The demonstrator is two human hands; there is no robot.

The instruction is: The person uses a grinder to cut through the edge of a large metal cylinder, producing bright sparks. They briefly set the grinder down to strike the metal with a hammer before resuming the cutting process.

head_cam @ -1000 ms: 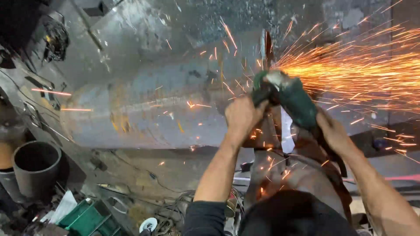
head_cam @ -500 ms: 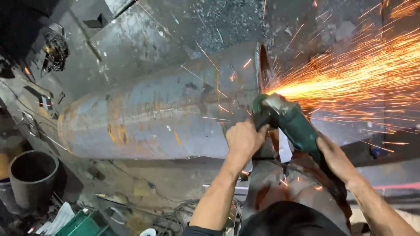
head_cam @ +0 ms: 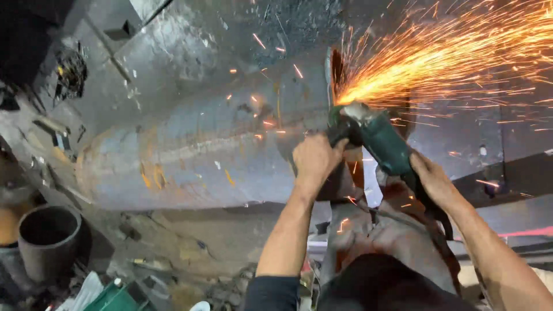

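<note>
Right of centre in the frame: a green angle grinder [head_cam: 374, 138], left hand [head_cam: 314, 158] clenched around its side handle near the head, right hand [head_cam: 432, 181] wrapped around the rear body, disc biting into the end of a large steel pipe [head_cam: 190, 155] amid orange sparks [head_cam: 461, 57]. Likely heavy, rigid, prone to kick; best gripped at both those spots. No legible labels; lower left, a dark round pipe offcut [head_cam: 49, 242] and a green crate [head_cam: 118, 296].

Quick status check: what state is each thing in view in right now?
Angle grinder: running, disc on the pipe, throwing sparks to the right.
Large steel pipe: lying on its side, rust-stained, being cut near its right end.
Left hand: gripping the side handle.
Right hand: gripping the grinder body.
Dark short pipe: upright, open-topped.
</note>
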